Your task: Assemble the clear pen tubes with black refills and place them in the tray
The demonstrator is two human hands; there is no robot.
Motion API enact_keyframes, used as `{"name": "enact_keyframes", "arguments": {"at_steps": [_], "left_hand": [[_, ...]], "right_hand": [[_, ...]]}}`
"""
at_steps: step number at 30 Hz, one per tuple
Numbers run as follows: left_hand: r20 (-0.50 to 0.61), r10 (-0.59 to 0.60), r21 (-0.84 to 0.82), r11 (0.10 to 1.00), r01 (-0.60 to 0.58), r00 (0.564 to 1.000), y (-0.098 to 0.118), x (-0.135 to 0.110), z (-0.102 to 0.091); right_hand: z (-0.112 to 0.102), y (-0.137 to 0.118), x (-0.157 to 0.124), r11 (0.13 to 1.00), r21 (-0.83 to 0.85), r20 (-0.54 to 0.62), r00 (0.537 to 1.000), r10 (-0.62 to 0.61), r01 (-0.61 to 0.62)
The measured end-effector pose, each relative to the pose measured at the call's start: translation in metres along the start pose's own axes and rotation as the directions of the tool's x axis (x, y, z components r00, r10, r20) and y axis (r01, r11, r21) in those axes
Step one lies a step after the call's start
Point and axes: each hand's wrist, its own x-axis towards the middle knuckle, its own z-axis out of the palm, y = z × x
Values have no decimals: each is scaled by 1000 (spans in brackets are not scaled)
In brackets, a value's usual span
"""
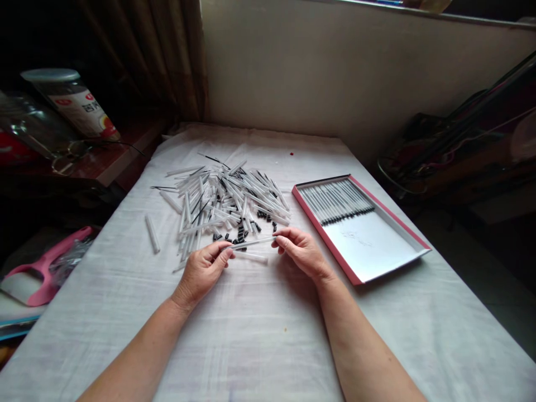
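Observation:
Between my two hands a slim clear pen (253, 242) is held level, one end in each. My left hand (208, 262) pinches its left end, where dark colour shows. The fingers of my right hand (300, 249) close on the other end; the very tip is hidden. Just beyond lies a heap of clear pen barrels (234, 195) mixed with dark refills. Small black pen plugs (242, 229) are scattered along the near side of the heap. A loose barrel (253, 257) rests right under the held pen.
On the right, a red-edged box lid (355, 273) holds a row of assembled pens (337, 201). A lone barrel (152, 233) lies to the left. Jars (84, 106) stand on a wooden side table, above a pink-handled item (46, 268). A wall (285, 72) closes the far side.

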Motion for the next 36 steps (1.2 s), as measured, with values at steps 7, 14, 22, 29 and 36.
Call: {"name": "enact_keyframes", "arguments": {"at_steps": [7,14,22,29,36], "left_hand": [[0,21,28,999,-21,1000,1,-1,0],[-3,7,15,1000,-7,1000,2,-1,0],[2,-2,-6,1000,2,1000,-1,-1,0],[6,19,26,999,-19,1000,0,-1,0],[3,31,70,997,-31,1000,-3,-1,0]], "right_hand": [[0,1,0,999,-33,-15,1000,22,-22],[-4,1,0,999,29,11,999,31,-31],[1,3,1,999,-23,-14,999,40,-41],[-4,4,1,997,67,23,999,39,-41],[1,6,2,998,23,-28,998,52,-52]]}}
